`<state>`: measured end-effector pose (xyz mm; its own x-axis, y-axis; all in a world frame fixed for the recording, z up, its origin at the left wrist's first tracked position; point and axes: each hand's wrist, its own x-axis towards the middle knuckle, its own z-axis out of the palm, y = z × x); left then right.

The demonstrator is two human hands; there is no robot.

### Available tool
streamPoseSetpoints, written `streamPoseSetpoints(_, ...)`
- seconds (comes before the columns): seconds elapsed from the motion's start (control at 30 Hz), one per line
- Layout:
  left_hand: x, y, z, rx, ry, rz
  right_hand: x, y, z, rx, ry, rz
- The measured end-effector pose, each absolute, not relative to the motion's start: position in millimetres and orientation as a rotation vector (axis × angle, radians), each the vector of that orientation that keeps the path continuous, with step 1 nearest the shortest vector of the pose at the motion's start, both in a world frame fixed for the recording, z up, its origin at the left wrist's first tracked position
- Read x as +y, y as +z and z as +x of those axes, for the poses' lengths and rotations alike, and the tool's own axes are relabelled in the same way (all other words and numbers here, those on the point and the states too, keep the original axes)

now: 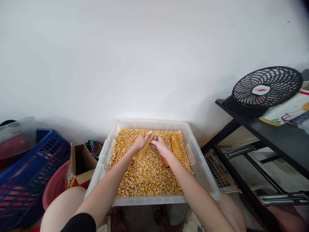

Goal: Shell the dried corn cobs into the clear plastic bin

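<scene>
At frame centre, my left hand (141,141) is gripping a corn cob (144,149) over the kernel-filled tub (205,175); my right hand (160,146) is clenching a small green-tipped tool (156,139), walls well apart.

No legible wording anywhere in the scene.

A red mark sits on the white hub badge of the black fan (265,87), too small to read. The printed sheet (288,111) beside it on the black bench (272,132) shows coloured graphics but no letters that can be made out. The cardboard box (79,167) carries a printed side panel, its lettering blurred, and the dark packet (94,147) behind it bears an unreadable design.
</scene>
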<state>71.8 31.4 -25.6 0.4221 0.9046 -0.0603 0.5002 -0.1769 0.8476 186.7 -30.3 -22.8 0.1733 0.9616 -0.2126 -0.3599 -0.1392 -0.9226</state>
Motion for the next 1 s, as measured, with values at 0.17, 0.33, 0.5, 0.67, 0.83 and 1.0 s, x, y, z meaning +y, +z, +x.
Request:
streamPoseSetpoints(0.17, 31.1, -29.2, 72.3, 1.230, 0.581, 1.902, -29.8, -26.5, 184.4, -0.717, 1.311, -1.165)
streamPoseSetpoints(0.33, 27.0, -29.2, 73.8, 1.294, 0.537, 2.062, -26.9, -37.0, 185.3, -0.652, 1.257, -1.227)
streamPoseSetpoints(0.5, 30.0, -28.4, 72.8, 1.274, 0.522, 2.031, -26.7, -36.6, 186.8, -0.648, 1.346, -1.163)
streamPoseSetpoints(0.67, 37.1, -27.3, 70.8, 1.168, 0.589, 1.889, -28.8, -27.3, 186.8, -0.719, 1.377, -1.108)
streamPoseSetpoints(0.83, 35.7, -27.3, 70.4, 1.202, 0.603, 1.866, -27.9, -33.0, 186.1, -0.763, 1.307, -1.194)
streamPoseSetpoints(1.0, 31.8, -29.8, 71.7, 1.260, 0.573, 1.905, -24.3, -46.6, 184.6, -0.830, 1.158, -1.322)
